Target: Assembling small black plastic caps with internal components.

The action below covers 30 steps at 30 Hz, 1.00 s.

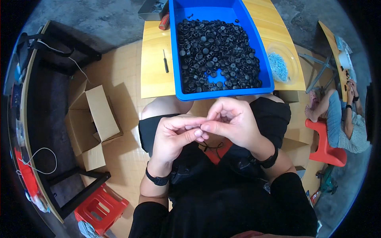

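Note:
My left hand [178, 133] and my right hand [230, 121] meet above my lap, fingertips pressed together. Both are closed in a pinch, and whatever they hold is too small or too hidden to make out. Just beyond them, a blue plastic tray [222, 95] rests on the yellow wooden table [156, 85]. Inside it lies a heap of small round black plastic parts [218, 47], some like caps and some like rings. To the tray's right stands a clear round tub of small silvery screws [278, 66]. A thin black-handled screwdriver [165, 63] lies left of the tray.
A red-handled tool [164, 22] and a grey box [152, 12] sit at the table's far left. An open cardboard box [93, 123] is on the floor at left, near a red stool [101, 210]. Another person [353, 131] sits at far right by a second table.

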### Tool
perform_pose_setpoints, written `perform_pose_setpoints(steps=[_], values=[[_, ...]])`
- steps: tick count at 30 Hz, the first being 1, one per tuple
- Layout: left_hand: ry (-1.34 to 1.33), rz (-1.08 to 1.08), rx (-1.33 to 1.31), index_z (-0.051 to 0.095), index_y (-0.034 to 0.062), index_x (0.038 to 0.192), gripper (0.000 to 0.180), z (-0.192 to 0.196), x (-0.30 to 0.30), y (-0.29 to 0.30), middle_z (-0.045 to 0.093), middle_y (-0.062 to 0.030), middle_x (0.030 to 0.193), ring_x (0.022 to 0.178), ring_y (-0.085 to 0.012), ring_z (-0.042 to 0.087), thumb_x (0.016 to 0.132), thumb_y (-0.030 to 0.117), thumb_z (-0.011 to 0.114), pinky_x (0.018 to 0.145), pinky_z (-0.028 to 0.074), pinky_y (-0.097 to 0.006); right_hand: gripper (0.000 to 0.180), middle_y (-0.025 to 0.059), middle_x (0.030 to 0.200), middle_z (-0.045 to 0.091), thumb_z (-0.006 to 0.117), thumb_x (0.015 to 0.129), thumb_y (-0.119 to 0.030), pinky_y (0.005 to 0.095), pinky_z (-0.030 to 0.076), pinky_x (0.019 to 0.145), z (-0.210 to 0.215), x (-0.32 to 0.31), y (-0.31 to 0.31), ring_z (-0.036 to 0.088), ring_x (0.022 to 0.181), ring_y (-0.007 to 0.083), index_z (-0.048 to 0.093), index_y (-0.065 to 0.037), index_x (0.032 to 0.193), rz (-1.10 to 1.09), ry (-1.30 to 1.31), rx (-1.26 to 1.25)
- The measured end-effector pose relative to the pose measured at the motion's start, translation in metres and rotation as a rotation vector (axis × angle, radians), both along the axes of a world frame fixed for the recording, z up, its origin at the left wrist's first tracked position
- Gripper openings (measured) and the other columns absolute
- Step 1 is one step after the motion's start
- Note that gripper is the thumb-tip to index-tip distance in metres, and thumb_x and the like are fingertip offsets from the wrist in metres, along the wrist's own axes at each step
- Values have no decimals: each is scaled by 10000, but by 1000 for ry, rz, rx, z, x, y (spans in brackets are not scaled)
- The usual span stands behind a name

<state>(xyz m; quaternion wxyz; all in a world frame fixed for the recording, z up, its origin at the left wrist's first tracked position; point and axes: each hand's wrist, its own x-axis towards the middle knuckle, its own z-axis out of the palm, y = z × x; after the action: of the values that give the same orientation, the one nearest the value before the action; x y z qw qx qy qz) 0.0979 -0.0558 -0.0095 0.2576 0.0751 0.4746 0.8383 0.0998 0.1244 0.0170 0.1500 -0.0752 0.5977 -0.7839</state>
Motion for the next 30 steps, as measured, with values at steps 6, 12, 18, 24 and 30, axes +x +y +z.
perform_pose_setpoints(steps=[6,12,18,24,30], values=[[-62,152,114,591,-45,1055,225,-9,-8,-8,642,-145,900,769,-189,643,839,15,567,669,543,-274,139,80,645,634,719,696,-155,264,471,544,-2,-74,24,597,563,136,654,-34,714,-238,259,749],[-68,146,152,583,-38,1041,215,-12,-12,-11,633,-139,914,755,-170,632,835,25,573,652,534,-261,101,122,651,613,710,624,-100,357,476,593,-26,-105,29,607,626,270,649,-41,678,55,469,1350],[-32,148,176,576,-35,1035,222,-6,-7,-15,632,-127,894,744,-162,622,816,2,588,660,522,-255,68,155,638,603,651,609,-73,368,498,622,-16,-96,28,611,647,313,611,-25,636,-133,531,1122],[17,103,237,574,-40,1031,215,13,5,-10,626,-161,970,825,-193,630,820,1,583,688,522,-262,141,24,672,590,676,688,-50,229,458,558,24,-32,17,576,601,95,573,-28,782,-102,409,628],[149,73,166,574,-45,1030,205,34,21,-1,591,-174,1068,872,-185,621,829,-10,566,738,510,-261,189,52,724,596,675,654,-40,253,437,554,36,5,15,551,612,139,624,-30,836,-62,592,485]])
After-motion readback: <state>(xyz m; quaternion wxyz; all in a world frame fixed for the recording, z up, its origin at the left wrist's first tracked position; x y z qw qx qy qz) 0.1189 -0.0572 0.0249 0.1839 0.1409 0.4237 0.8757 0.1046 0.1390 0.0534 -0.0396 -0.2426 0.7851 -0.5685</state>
